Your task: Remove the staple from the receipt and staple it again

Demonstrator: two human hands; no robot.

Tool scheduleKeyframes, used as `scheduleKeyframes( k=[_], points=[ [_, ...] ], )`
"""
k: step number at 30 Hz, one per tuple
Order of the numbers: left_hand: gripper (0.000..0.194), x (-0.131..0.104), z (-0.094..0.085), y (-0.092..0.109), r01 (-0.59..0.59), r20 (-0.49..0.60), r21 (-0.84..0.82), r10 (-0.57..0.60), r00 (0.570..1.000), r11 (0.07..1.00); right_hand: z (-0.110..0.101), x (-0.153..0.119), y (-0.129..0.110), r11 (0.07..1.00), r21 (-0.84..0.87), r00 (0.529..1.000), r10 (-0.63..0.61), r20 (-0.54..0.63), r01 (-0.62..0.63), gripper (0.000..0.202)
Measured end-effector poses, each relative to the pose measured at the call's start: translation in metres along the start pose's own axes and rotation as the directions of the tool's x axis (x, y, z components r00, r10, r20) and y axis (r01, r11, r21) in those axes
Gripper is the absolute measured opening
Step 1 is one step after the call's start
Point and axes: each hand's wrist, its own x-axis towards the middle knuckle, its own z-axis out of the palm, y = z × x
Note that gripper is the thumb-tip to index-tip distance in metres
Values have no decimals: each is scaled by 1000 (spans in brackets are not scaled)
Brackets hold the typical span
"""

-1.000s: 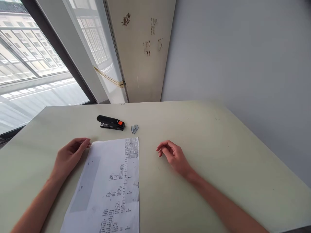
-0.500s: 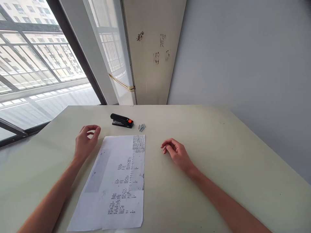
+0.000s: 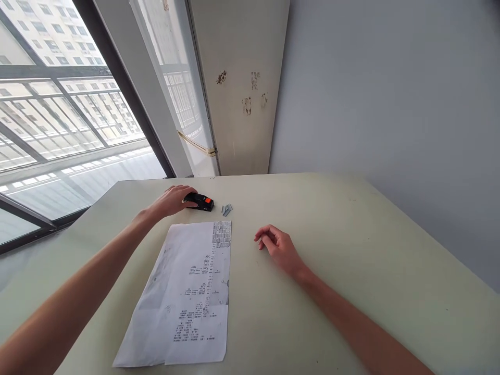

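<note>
My left hand (image 3: pixel 175 200) is closed around the rear part of a black stapler (image 3: pixel 203 202) with an orange patch near its front end. The stapler rests on the table, its back half hidden by my fingers. Just right of it lie a few small strips of staples (image 3: pixel 226 209). Below the stapler, printed paper sheets (image 3: pixel 183 297) lie flat, slightly overlapping at the lower edge. My right hand (image 3: pixel 277 247) rests on the table to the right of the paper, fingers loosely curled and touching none of these things.
The pale table (image 3: pixel 351 250) stretches out to the right and towards the back. Beyond its far edge stands a fridge (image 3: pixel 234 135) with worn brown marks on its side. A grey wall (image 3: pixel 383 94) is at the right, and a window (image 3: pixel 70 104) at the left.
My left hand has moved right and away from me, from beside the paper onto the stapler, and has taken hold of it. My right hand stays nearly still. The view has shifted slightly.
</note>
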Motion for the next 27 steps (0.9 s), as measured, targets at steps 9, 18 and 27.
scheduleKeyframes(
  k=[9, 18, 27],
  points=[
    [50, -23, -15, 30, 115, -210, -68, -127, 969, 991, -2, 2, -5, 999, 41, 1000, -1, 1, 1, 16],
    [35, -55, -5, 176, -238, -227, -258, 181, 957, 936, -10, 9, 3, 990, 142, 940, 53, -336, -5, 17],
    [22, -64, 56, 257, -296, -137, -360, 263, 955, 885, -57, 8, 2, 988, 152, 970, 49, -238, -13, 26]
  ],
)
